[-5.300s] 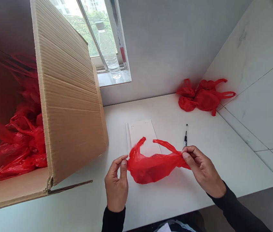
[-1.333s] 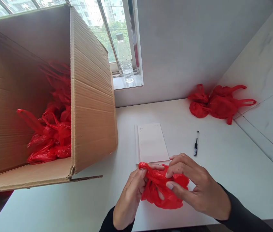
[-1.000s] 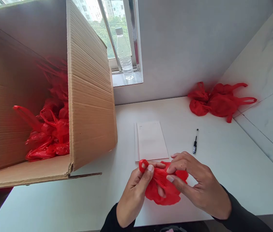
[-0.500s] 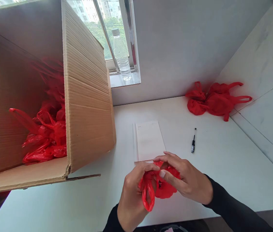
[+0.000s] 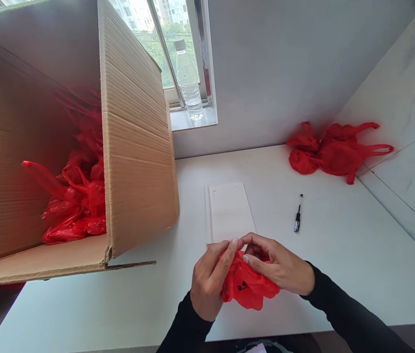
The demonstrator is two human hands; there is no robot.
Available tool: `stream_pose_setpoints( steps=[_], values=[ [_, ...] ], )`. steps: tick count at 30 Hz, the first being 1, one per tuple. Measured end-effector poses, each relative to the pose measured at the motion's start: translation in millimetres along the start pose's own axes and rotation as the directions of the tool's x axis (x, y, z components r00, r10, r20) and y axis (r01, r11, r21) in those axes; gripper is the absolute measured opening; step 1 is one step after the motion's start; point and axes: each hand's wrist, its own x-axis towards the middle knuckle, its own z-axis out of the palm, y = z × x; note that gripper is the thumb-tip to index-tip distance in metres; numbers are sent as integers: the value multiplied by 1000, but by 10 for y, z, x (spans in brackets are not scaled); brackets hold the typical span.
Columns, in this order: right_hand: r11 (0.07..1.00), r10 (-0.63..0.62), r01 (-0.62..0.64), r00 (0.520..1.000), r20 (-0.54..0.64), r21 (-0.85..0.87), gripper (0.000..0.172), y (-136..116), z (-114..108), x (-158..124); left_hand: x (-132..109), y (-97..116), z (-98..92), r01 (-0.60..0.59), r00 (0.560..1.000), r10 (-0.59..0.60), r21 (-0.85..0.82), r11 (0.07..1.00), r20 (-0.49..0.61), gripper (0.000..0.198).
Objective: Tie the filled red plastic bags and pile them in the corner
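A crumpled red plastic bag (image 5: 249,289) with a small dark print on it is held between both hands, over the front part of the white table. My left hand (image 5: 213,279) grips its left side, fingers bent over the top. My right hand (image 5: 275,260) pinches the upper right of the bag between thumb and fingers. Just beyond the hands lies a white notebook (image 5: 231,211), its near edge partly hidden by them. A black pen (image 5: 298,215) rests to the right of the notebook.
On the left stands a large open cardboard box (image 5: 139,147) with many red plastic bags (image 5: 78,206) inside. More red bags (image 5: 340,152) lie in the back right corner against the wall. A clear water bottle (image 5: 188,81) stands on the windowsill (image 5: 193,119).
My left hand has turned, its fingers now over the top of the bag. The handle loop that hung below it no longer shows there. My right hand has drawn closer to my left.
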Motion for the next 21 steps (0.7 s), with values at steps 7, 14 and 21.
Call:
stream_pose_setpoints(
  steps=[7,14,21],
  values=[
    [986,-87,78,995,-53,-149,17,-84,28,26,-11,12,27,24,990,-31,54,998,138,57],
    [909,9,-166,924,-381,-383,25,308,-415,-353,-662,-97,-226,176,884,-285,301,937,370,57],
    [893,-182,-114,793,-581,-435,23,407,286,-433,-734,88,0,190,900,-280,278,942,335,56]
  ],
)
